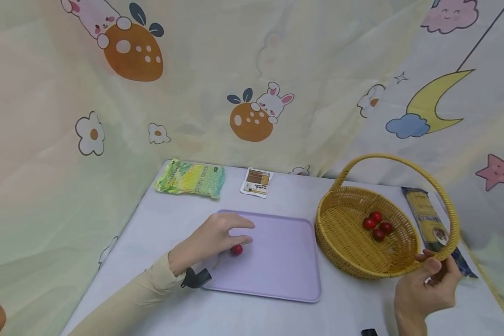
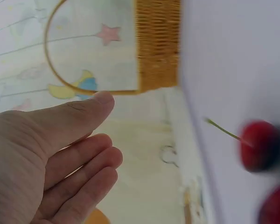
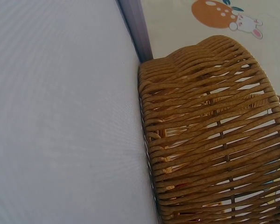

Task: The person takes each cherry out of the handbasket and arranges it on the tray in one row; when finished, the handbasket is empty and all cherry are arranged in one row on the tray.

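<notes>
My left hand (image 1: pixel 216 235), its fingers straight and apart from the thumb, hovers over the left side of a lilac tray (image 1: pixel 279 261). Below it a red cherry (image 1: pixel 236 250) lies on the tray. The left wrist view shows a cherry with a green stem (image 2: pixel 259 145) and part of a second cherry (image 2: pixel 276 207); nothing is between the hand's thumb and fingers. My right hand (image 1: pixel 426 289) grips a woven basket (image 1: pixel 340 261) where the handle meets the rim. Several dark red cherries (image 1: pixel 378 234) lie inside the basket. In the right wrist view, the basket's side (image 3: pixel 214 130) fills the right half.
A green and yellow bag (image 1: pixel 191 178) lies at the table's back left. A small white packet (image 1: pixel 256 182) is behind the tray. Partly behind the basket handle, a yellow and dark packet (image 1: pixel 426 217) lies at the right. A printed cloth (image 1: pixel 201 93) hangs around the table.
</notes>
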{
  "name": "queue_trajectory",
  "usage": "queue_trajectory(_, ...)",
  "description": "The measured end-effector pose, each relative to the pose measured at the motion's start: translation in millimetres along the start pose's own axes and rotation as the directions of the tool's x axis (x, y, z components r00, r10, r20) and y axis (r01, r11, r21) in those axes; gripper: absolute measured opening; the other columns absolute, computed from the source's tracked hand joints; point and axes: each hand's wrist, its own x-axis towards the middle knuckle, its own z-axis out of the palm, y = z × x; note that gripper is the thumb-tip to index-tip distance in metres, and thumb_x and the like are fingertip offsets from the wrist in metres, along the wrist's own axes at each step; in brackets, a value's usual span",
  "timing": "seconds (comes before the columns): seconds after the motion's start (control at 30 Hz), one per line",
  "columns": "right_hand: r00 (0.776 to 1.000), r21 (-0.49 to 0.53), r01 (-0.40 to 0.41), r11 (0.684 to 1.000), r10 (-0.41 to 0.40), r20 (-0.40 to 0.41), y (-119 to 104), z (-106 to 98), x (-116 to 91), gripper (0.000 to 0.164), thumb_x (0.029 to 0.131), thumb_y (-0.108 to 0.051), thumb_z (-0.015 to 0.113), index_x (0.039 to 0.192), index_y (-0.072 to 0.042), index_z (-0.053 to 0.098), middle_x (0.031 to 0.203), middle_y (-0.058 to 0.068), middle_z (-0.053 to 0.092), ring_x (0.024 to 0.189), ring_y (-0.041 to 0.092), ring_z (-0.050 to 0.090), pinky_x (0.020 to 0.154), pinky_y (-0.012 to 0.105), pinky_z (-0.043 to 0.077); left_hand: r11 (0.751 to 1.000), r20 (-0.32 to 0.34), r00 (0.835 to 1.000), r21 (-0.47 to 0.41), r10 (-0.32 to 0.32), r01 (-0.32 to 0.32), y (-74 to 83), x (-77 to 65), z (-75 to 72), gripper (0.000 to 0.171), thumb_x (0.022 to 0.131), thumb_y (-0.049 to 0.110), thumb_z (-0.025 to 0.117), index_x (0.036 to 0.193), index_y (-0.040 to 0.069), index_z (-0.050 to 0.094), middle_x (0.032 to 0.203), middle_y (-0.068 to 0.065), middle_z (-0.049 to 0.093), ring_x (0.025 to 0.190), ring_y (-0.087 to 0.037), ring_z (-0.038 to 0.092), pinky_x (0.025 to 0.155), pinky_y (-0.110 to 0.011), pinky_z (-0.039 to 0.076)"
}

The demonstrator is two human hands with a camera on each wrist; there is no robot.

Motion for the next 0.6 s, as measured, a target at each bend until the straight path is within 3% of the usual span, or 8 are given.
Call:
queue_trajectory(0.13, 1.000, 0.007, 0.008, 1.000, -0.008, -0.001, -2, 0, 1, 0.037, 0.107, -0.036, 0.054, 0.130, -0.010, 0.066, 0.103, -0.029, 0.059, 0.087, -0.012, 0.058, 0.078, 0.008, 0.041, 0.996, -0.006, 1.000, -0.088, 0.007, -0.008, 7.5, 31.5, 5.3, 0.034, 0.083, 0.017, 0.090, 0.116, 0.010, 0.081, 0.112, -0.002, 0.080, 0.106, -0.014, 0.076, 0.091, -0.027, 0.060)
queue_trajectory(0.27, 1.000, -0.004, 0.016, 1.000, -0.016, 0.001, 0, 0, 2, 0.035, 0.108, -0.034, 0.053, 0.130, -0.010, 0.066, 0.103, -0.029, 0.058, 0.087, -0.011, 0.058, 0.079, 0.007, 0.042, 0.978, 0.022, 1.000, -0.210, -0.011, 0.015, 13.7, 70.0, 22.2, 0.035, 0.086, 0.022, 0.088, 0.119, 0.012, 0.080, 0.116, -0.002, 0.080, 0.107, -0.010, 0.076, 0.088, -0.024, 0.060)
queue_trajectory(0.37, 1.000, -0.003, 0.020, 1.000, -0.020, -0.002, 2, -1, 2, 0.035, 0.108, -0.033, 0.053, 0.130, -0.009, 0.066, 0.104, -0.029, 0.059, 0.088, -0.011, 0.059, 0.079, 0.007, 0.043, 0.945, 0.075, 0.994, -0.310, -0.081, 0.100, 18.3, 99.4, 40.0, 0.036, 0.088, 0.028, 0.086, 0.122, 0.017, 0.080, 0.119, 0.003, 0.079, 0.106, -0.003, 0.073, 0.086, -0.019, 0.058)
queue_trajectory(0.47, 1.000, 0.012, 0.020, 1.000, -0.020, -0.003, 4, -1, 1, 0.035, 0.108, -0.033, 0.054, 0.130, -0.009, 0.066, 0.104, -0.027, 0.060, 0.088, -0.009, 0.060, 0.079, 0.006, 0.044, 0.898, 0.129, 0.982, -0.402, -0.138, 0.179, 22.0, 126.9, 60.2, 0.036, 0.089, 0.030, 0.085, 0.123, 0.020, 0.080, 0.120, 0.005, 0.078, 0.106, 0.002, 0.072, 0.086, -0.019, 0.058)
queue_trajectory(0.6, 1.000, 0.022, 0.022, 1.000, -0.022, -0.003, 6, -1, 1, 0.036, 0.108, -0.033, 0.054, 0.130, -0.008, 0.066, 0.104, -0.026, 0.061, 0.088, -0.008, 0.061, 0.079, 0.006, 0.045, 0.861, 0.171, 0.974, -0.462, -0.151, 0.214, 25.5, 161.7, 89.7, 0.035, 0.091, 0.030, 0.084, 0.124, 0.019, 0.079, 0.120, 0.004, 0.078, 0.106, 0.004, 0.071, 0.089, -0.018, 0.058)
